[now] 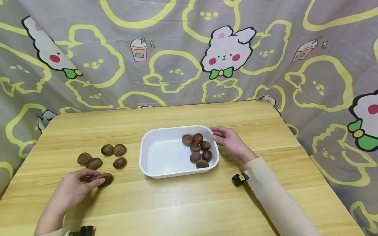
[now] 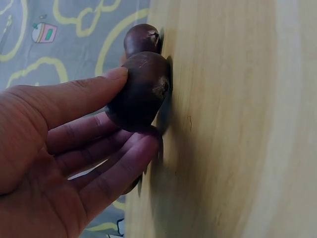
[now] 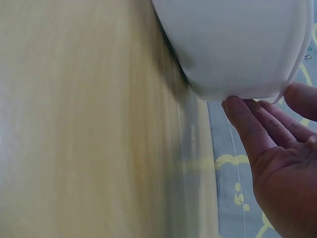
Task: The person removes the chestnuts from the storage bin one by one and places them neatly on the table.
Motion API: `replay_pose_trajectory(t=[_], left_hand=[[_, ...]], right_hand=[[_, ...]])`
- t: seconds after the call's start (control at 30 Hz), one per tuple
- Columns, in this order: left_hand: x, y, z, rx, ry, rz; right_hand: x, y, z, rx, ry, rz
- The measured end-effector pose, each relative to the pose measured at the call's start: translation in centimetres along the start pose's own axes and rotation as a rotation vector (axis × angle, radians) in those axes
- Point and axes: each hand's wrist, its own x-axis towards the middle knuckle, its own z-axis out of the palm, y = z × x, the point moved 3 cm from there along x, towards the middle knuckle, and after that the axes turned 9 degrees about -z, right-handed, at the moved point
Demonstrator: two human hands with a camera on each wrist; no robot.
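Chestnut (image 1: pixel 108 179) between left fingers (image 2: pixel 121 171), pinched, white tray (image 1: pixel 162 154) held by right fingers (image 3: pixel 247 126).

— What does the bare left hand (image 2: pixel 44 153) pinch?
— A glossy dark-brown rounded chestnut (image 2: pixel 138 91), close to the pale wood-grain tabletop (image 2: pixel 237 124).
— And behind it?
— A second, reddish-brown round chestnut (image 2: pixel 141 38), partly hidden, and grey cloth patterned with yellow outlines (image 2: pixel 79 49).

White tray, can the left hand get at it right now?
Probably yes. The left hand pinches a chestnut, and bare tabletop leads to the near left corner of the white tray; the loose chestnuts sit farther back, and the right hand is at its right end.
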Motion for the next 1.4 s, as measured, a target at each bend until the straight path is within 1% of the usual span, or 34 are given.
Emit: replay_pose_trajectory(t=[0.13, 0.33, 0.53, 0.8, 0.9, 1.03, 1.13, 1.2, 1.3, 1.4], left_hand=[[0.0, 0.0, 0.1, 0.000, -0.007, 0.000], [0.0, 0.1, 0.3, 0.006, 0.023, 0.012], [-0.1, 0.1, 0.3, 0.006, 0.006, 0.005], [-0.1, 0.1, 0.2, 0.006, 0.009, 0.004], [-0.2, 0.0, 0.1, 0.009, 0.008, 0.002], [-0.8, 0.0, -0.6, -0.001, 0.015, -0.031], [-1.2, 0.5, -1.2, -0.048, 0.039, -0.037], [-1.3, 1.0, -1.4, -0.091, 0.068, -0.026], [-1.3, 2.2, -1.6, -0.158, 0.122, 0.004], [-1.1, 3.7, -1.8, -0.213, 0.140, 0.029]], right_hand=[[0.0, -0.1, -0.1, -0.008, -0.004, -0.001], [0.0, -0.1, -0.2, -0.018, -0.007, -0.005], [0.1, 0.0, -0.1, -0.018, -0.010, -0.010], [0.1, -0.1, -0.1, -0.024, -0.010, -0.008], [0.1, -0.1, -0.1, -0.031, -0.006, -0.007], [0.1, -0.1, 0.0, -0.024, -0.019, -0.006], [0.0, -0.1, 0.0, -0.026, -0.024, -0.009], [0.0, -0.1, -0.1, -0.031, -0.022, -0.010], [0.1, -0.2, -0.3, -0.040, -0.021, -0.011], [0.1, -0.1, -0.4, -0.043, -0.023, -0.011]])
